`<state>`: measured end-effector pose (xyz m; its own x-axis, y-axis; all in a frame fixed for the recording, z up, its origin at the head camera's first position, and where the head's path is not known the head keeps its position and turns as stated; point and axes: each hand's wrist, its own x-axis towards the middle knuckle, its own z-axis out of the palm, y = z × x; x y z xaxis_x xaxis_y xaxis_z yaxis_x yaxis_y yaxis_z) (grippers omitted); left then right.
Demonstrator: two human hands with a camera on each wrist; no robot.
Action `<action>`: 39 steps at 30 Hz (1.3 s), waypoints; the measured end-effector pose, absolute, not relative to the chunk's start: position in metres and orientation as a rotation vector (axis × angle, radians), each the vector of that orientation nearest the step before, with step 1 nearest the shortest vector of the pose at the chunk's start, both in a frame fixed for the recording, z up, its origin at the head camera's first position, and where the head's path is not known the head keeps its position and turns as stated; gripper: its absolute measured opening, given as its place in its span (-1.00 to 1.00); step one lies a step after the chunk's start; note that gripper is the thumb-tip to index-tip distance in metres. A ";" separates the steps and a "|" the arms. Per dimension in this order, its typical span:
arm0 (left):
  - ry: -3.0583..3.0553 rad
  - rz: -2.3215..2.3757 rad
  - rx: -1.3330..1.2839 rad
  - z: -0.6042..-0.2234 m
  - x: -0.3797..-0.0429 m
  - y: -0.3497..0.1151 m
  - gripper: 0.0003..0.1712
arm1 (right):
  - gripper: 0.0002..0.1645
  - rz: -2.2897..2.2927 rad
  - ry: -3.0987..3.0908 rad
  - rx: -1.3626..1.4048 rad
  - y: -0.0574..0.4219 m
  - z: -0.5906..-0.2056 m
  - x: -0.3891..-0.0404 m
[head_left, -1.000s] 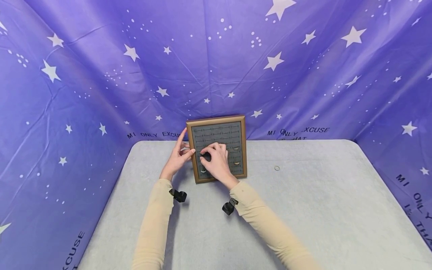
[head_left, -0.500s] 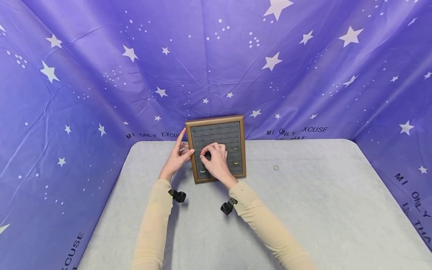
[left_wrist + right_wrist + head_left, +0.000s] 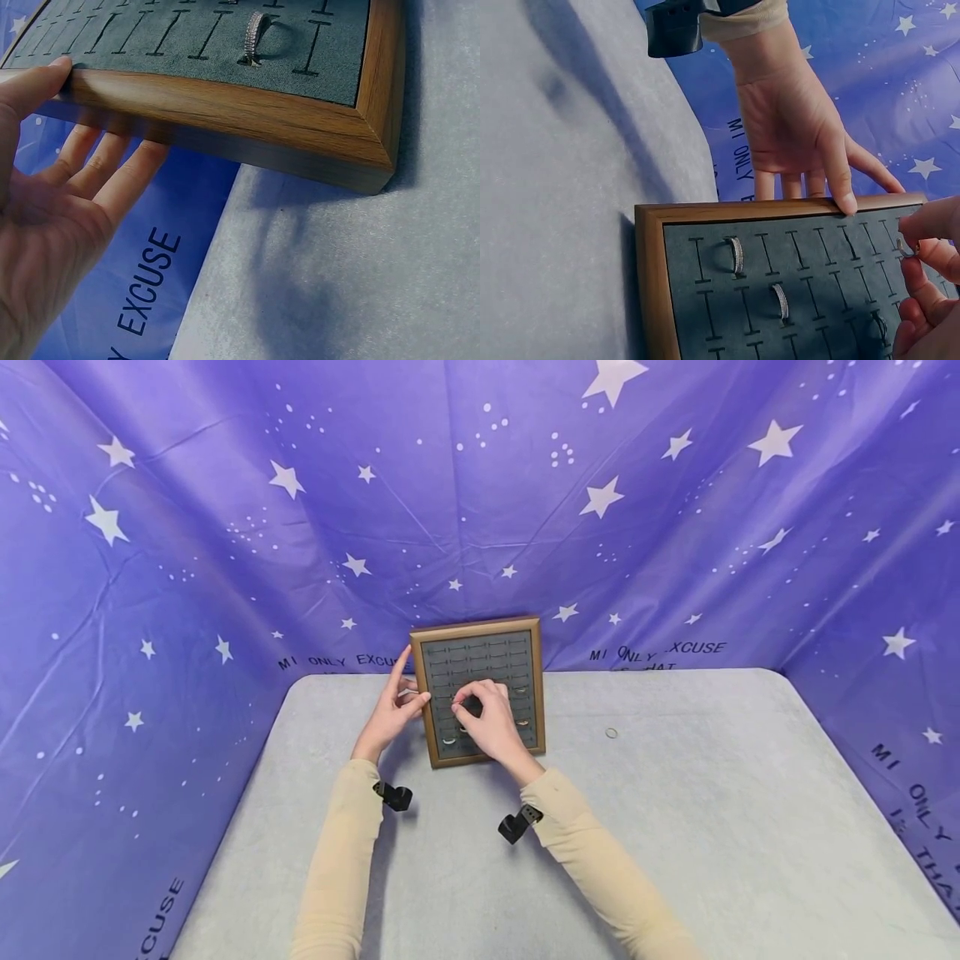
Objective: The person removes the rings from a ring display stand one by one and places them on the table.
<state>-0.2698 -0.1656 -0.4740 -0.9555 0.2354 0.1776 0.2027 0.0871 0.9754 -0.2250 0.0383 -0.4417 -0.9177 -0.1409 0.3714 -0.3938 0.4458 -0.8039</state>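
Observation:
A wood-framed ring display tray (image 3: pixel 476 628) with a dark slotted pad stands tilted on the table. My left hand (image 3: pixel 387 718) holds its left edge, thumb on the front of the frame and other fingers behind it. In front of the pad, my right hand (image 3: pixel 491 718) pinches a small ring (image 3: pixel 907 250) between thumb and fingertips. A studded ring (image 3: pixel 253 39) sits in a slot near the lower left corner. The right wrist view shows a second silver ring (image 3: pixel 781 301) one row over, and a darker ring (image 3: pixel 880 328) close to my right fingers.
One loose ring (image 3: pixel 611 737) lies on the grey table (image 3: pixel 720 827), right of the tray. Behind the table hangs a purple cloth (image 3: pixel 420 510) with white stars. Each wrist wears a black camera (image 3: pixel 517 823).
My right hand has drawn slightly right, its fingertips leaving the pad's left column with the ring pinched. A ring lower on the pad has come into view. My left hand keeps its hold.

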 end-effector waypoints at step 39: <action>2.263 2.040 0.465 -0.447 -0.252 -0.159 -0.01 | -0.92 1.473 -2.473 0.333 0.097 -0.481 -0.202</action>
